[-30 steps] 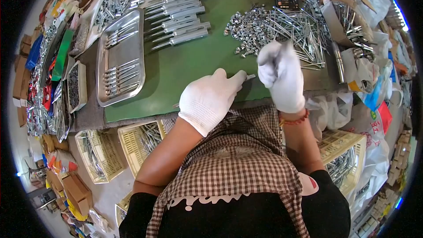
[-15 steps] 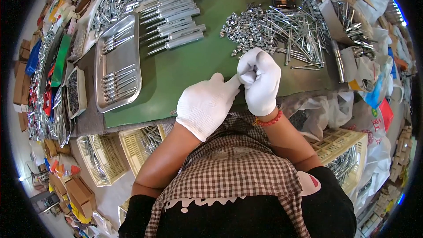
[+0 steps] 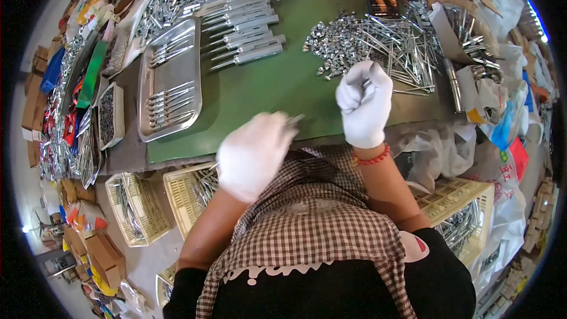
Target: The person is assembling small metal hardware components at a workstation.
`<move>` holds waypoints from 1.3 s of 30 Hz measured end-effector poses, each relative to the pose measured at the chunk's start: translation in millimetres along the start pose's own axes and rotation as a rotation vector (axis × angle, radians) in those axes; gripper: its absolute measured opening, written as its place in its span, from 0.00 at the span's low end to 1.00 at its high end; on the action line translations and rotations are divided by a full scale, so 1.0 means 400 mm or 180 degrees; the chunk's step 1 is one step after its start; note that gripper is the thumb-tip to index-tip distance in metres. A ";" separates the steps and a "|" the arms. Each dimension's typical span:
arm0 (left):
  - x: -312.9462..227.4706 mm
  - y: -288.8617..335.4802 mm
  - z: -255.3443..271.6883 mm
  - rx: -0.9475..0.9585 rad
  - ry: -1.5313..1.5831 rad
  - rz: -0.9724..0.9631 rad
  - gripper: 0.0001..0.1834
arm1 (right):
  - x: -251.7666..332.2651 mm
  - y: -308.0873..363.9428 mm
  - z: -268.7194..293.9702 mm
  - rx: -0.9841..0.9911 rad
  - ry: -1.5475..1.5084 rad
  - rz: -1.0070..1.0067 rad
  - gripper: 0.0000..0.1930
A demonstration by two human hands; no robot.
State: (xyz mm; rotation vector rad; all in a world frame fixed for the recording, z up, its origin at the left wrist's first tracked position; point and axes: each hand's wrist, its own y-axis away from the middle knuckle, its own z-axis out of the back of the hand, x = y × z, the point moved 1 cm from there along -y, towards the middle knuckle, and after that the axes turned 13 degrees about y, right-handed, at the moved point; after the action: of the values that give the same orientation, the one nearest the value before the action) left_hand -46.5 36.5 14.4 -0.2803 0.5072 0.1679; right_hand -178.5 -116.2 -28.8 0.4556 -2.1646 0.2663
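Green table mat (image 3: 266,91): metal tray (image 3: 171,77) at left, heap of loose metal rods (image 3: 378,38) beyond. Gloved right hand (image 3: 363,103) fisted around 1 rod; gloved left hand (image 3: 254,153) blurred, pinching a thin metal piece.

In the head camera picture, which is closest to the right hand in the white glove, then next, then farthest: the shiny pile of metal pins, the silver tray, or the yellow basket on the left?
From the right hand:
1. Pile of metal pins, just beyond the hand.
2. Silver tray, across the green mat to the left.
3. Yellow basket, lower left, off the mat.
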 end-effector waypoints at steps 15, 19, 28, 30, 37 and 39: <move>0.099 -0.055 0.085 -0.0837 -0.0460 -0.0557 0.12 | 0.044 0.051 0.044 0.0230 0.1643 -0.0228 0.11; 0.156 -0.225 0.017 -0.0657 -0.0494 -0.0654 0.11 | 0.052 0.058 0.034 0.0219 0.1951 -0.0164 0.12; 0.161 -0.225 0.005 -0.0016 -0.0631 -0.0719 0.11 | 0.054 0.060 0.033 0.0461 0.1898 -0.0041 0.13; 0.177 -0.210 -0.004 -0.0206 -0.0556 -0.0991 0.10 | 0.087 0.074 0.015 0.0449 0.2165 -0.0226 0.14; 0.034 -0.163 -0.006 0.0770 0.0023 -0.0992 0.14 | 0.110 0.079 0.006 0.0487 0.2859 -0.0761 0.17; -0.021 -0.158 0.005 0.0776 0.0274 -0.0997 0.15 | 0.122 0.070 0.015 0.0568 0.2898 -0.0952 0.17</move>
State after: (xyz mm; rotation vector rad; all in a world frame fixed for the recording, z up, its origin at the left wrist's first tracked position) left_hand -38.6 -23.5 34.4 -0.1260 0.5565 -0.2106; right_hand -221.1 -103.7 6.3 0.6036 -1.1751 0.4041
